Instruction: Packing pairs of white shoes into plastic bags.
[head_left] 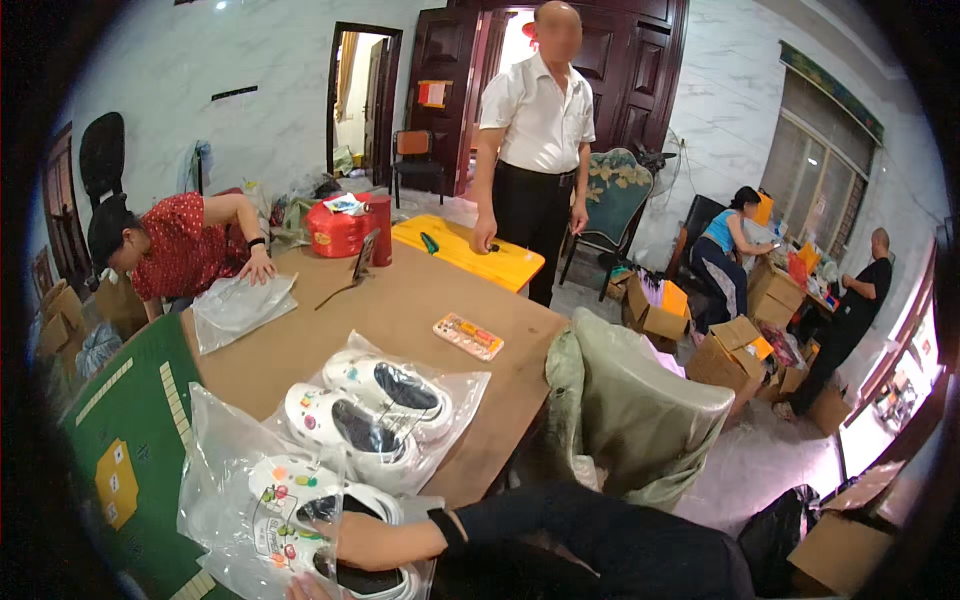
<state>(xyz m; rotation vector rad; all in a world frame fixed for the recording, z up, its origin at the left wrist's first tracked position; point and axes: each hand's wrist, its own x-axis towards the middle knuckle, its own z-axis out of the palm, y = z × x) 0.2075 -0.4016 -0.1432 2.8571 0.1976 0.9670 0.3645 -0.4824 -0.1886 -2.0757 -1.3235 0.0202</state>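
Note:
A pair of white slip-on shoes (pixel 285 488) with colourful fruit prints lies partly in a clear plastic bag (pixel 212 455) at the table's near edge. My right hand (pixel 362 538) reaches into the bag's mouth and grips the shoes at their openings, its fingertips partly hidden inside. At the lower edge only a few fingers of my left hand (pixel 308 588) show, closed against the side of the nearer shoe. Just beyond, a second pair of white printed shoes (pixel 335 420) lies in another clear bag (pixel 465 392).
On the brown tabletop (pixel 400 300) are a sticker-like pink card (pixel 468 336), a phone on a stand (pixel 364 255) and a red bag (pixel 345 228). A green mat (pixel 140 480) borders the left. A co-worker in red handles plastic bags (pixel 240 310). A draped chair (pixel 640 400) stands right.

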